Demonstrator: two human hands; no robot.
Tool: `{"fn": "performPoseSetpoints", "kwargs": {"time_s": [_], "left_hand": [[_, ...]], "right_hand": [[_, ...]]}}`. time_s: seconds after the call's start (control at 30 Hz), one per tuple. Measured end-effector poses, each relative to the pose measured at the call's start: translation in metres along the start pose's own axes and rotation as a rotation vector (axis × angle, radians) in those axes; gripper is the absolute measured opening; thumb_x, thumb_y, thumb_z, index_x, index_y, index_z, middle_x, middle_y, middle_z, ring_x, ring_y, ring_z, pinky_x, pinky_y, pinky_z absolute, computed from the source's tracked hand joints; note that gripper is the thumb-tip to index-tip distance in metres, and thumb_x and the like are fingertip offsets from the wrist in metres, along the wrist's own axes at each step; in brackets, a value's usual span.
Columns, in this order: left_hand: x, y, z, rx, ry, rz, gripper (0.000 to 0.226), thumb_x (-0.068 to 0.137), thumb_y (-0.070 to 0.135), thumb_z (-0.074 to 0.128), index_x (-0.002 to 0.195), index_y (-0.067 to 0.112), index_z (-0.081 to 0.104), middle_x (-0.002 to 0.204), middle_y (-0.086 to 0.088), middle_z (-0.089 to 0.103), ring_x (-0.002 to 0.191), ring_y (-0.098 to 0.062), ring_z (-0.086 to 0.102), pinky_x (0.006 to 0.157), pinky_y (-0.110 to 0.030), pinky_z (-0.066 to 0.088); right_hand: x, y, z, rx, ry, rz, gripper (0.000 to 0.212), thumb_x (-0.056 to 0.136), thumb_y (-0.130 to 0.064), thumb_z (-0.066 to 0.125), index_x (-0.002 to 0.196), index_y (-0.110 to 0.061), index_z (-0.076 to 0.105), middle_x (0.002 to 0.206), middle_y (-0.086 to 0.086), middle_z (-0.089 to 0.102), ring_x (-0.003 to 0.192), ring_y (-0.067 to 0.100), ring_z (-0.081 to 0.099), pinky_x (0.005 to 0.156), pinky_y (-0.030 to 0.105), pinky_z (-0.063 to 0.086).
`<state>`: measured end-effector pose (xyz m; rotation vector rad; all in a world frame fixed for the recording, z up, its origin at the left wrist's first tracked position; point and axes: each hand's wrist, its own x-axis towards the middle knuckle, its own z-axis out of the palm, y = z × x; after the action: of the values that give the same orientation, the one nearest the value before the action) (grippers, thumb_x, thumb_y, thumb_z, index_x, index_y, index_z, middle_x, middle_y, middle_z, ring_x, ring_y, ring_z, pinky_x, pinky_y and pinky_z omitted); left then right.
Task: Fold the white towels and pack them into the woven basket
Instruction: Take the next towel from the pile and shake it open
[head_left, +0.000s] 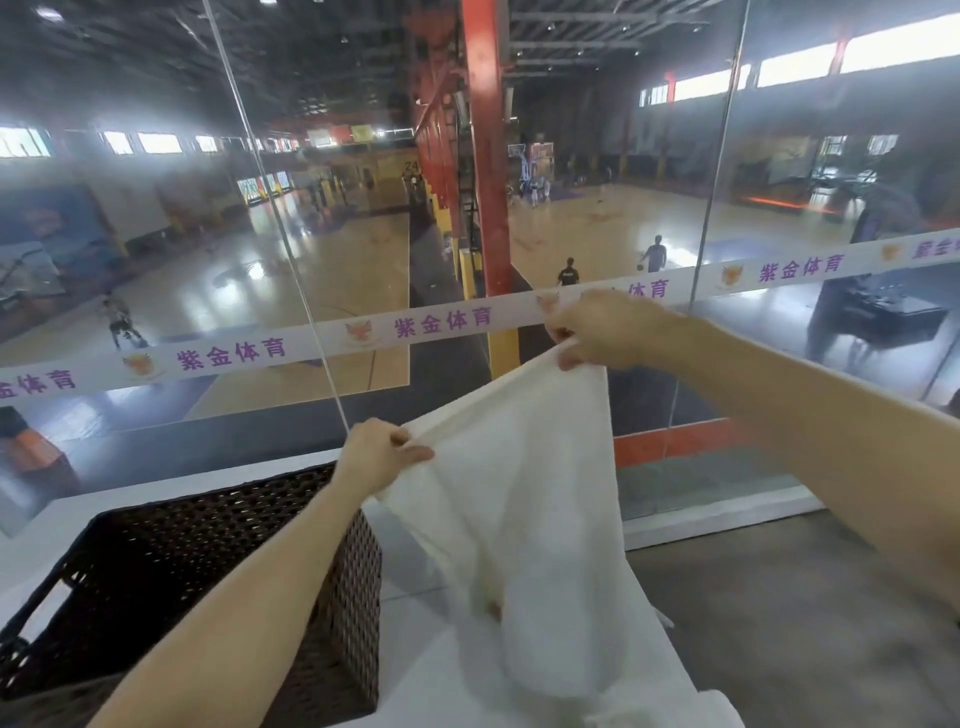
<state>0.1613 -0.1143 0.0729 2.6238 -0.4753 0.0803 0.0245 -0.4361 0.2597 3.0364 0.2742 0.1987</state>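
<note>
A white towel hangs in the air, stretched by its top edge between my two hands. My left hand pinches the lower left corner of that edge. Higher and to the right, my right hand pinches the other corner. The towel's lower part drapes down onto more white cloth on the white table. A dark brown woven basket stands at the lower left, under my left forearm; its inside is dark and I cannot tell what it holds.
A glass wall with a white banded strip stands right behind the table and looks down on a basketball hall with people. A red pillar rises beyond the glass. Grey floor lies to the table's right.
</note>
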Motion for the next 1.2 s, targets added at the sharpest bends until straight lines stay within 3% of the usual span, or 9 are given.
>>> {"fn": "performPoseSetpoints", "kwargs": {"time_s": [0.13, 0.27, 0.43, 0.53, 0.63, 0.73, 0.87, 1.07, 1.2], "left_hand": [[0.017, -0.023, -0.042, 0.079, -0.012, 0.105, 0.03, 0.088, 0.063, 0.08, 0.085, 0.033, 0.083, 0.083, 0.014, 0.076, 0.08, -0.008, 0.069, 0.083, -0.04, 0.059], [0.025, -0.033, -0.072, 0.127, 0.021, 0.119, 0.026, 0.093, 0.054, 0.078, 0.089, 0.029, 0.083, 0.083, 0.014, 0.075, 0.08, -0.012, 0.068, 0.083, -0.046, 0.059], [0.021, -0.02, -0.099, 0.027, 0.161, 0.087, 0.033, 0.084, 0.048, 0.089, 0.103, 0.022, 0.088, 0.089, 0.015, 0.075, 0.09, -0.012, 0.072, 0.091, -0.035, 0.057], [0.018, -0.005, -0.113, -0.015, 0.204, 0.052, 0.036, 0.075, 0.049, 0.095, 0.097, 0.022, 0.087, 0.078, 0.016, 0.073, 0.078, -0.005, 0.068, 0.078, -0.025, 0.052], [0.014, 0.011, -0.124, -0.016, 0.268, 0.089, 0.026, 0.069, 0.06, 0.094, 0.071, 0.042, 0.075, 0.054, 0.022, 0.065, 0.059, 0.001, 0.061, 0.059, -0.022, 0.041], [0.008, 0.033, -0.126, 0.02, 0.251, 0.236, 0.034, 0.079, 0.048, 0.092, 0.061, 0.045, 0.064, 0.054, 0.03, 0.059, 0.058, 0.0, 0.057, 0.057, -0.025, 0.036], [0.011, 0.049, -0.128, 0.104, 0.19, 0.352, 0.022, 0.091, 0.032, 0.086, 0.081, 0.014, 0.078, 0.058, 0.021, 0.05, 0.062, -0.002, 0.05, 0.062, -0.017, 0.035], [0.006, 0.05, -0.125, 0.294, 0.204, 0.472, 0.033, 0.096, 0.039, 0.08, 0.099, 0.016, 0.057, 0.07, 0.02, 0.051, 0.061, -0.007, 0.05, 0.058, -0.032, 0.04], [0.009, 0.068, -0.117, 0.2, 0.151, 0.482, 0.038, 0.091, 0.042, 0.085, 0.123, 0.026, 0.075, 0.091, 0.006, 0.075, 0.082, -0.013, 0.065, 0.076, -0.031, 0.05]], "right_hand": [[-0.01, 0.017, 0.032, 0.061, -0.111, 0.047, 0.016, 0.095, -0.035, 0.077, 0.089, -0.028, 0.065, 0.092, -0.007, 0.066, 0.089, 0.017, 0.061, 0.084, 0.038, 0.052], [-0.01, 0.028, 0.051, 0.106, -0.03, 0.11, 0.021, 0.098, -0.045, 0.072, 0.087, -0.031, 0.063, 0.089, -0.01, 0.067, 0.083, 0.014, 0.062, 0.077, 0.031, 0.047], [-0.006, 0.025, 0.072, 0.095, 0.101, 0.203, 0.042, 0.102, -0.045, 0.069, 0.139, -0.028, 0.058, 0.111, -0.002, 0.072, 0.094, 0.021, 0.068, 0.096, 0.04, 0.057], [-0.002, 0.028, 0.084, 0.113, 0.148, 0.31, 0.019, 0.1, -0.041, 0.071, 0.109, -0.027, 0.079, 0.095, -0.005, 0.075, 0.081, 0.015, 0.067, 0.086, 0.037, 0.062], [-0.003, 0.029, 0.089, 0.102, 0.177, 0.414, 0.009, 0.096, -0.03, 0.072, 0.099, -0.024, 0.078, 0.082, -0.005, 0.07, 0.071, 0.013, 0.064, 0.073, 0.034, 0.063], [-0.007, 0.027, 0.094, 0.08, -0.011, 0.43, 0.014, 0.086, -0.029, 0.074, 0.097, -0.02, 0.07, 0.08, -0.002, 0.068, 0.069, 0.015, 0.064, 0.061, 0.028, 0.056], [-0.009, 0.018, 0.126, 0.144, -0.192, 0.469, 0.017, 0.077, -0.033, 0.073, 0.072, -0.017, 0.069, 0.064, -0.002, 0.067, 0.06, 0.018, 0.065, 0.053, 0.024, 0.048], [-0.013, 0.003, 0.127, 0.157, -0.168, 0.516, 0.015, 0.086, -0.027, 0.07, 0.078, -0.015, 0.064, 0.08, 0.001, 0.068, 0.066, 0.018, 0.062, 0.056, 0.027, 0.045], [-0.001, -0.045, 0.139, 0.33, -0.142, 0.365, 0.073, 0.076, -0.075, 0.075, 0.123, -0.023, 0.055, 0.111, 0.001, 0.07, 0.101, 0.029, 0.07, 0.082, 0.041, 0.057]]}}
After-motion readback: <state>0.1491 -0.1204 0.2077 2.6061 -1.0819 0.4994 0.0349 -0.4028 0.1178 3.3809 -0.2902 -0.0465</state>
